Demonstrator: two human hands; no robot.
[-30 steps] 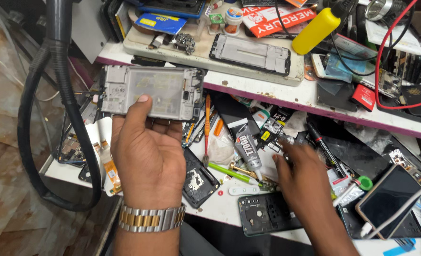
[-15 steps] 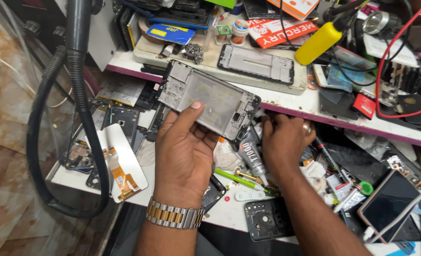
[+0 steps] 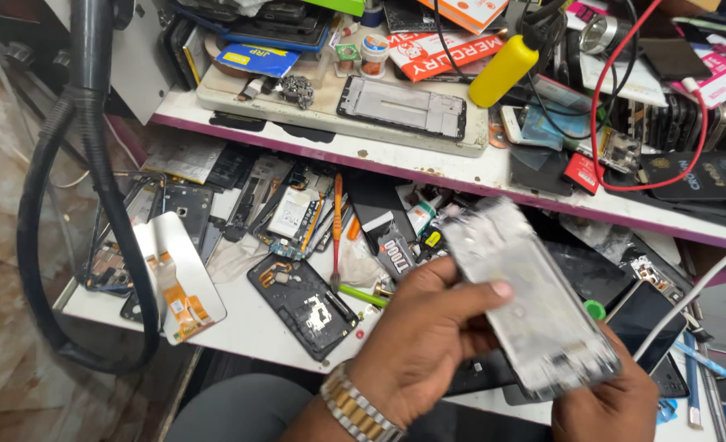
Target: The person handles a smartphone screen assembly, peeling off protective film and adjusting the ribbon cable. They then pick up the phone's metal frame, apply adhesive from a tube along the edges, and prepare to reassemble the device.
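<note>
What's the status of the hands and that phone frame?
Left hand and right hand both gripping the blurred phone frame. Frame tilted, raised above the cluttered workbench. Nothing blocking.

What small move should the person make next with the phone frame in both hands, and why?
Probably hold the phone frame still and level over the bench. It looks blurred and tilted, gripped by the left hand across its upper part and by the right hand at its lower end. The table below is crowded with phone parts, so steadying it first seems wise.
</note>
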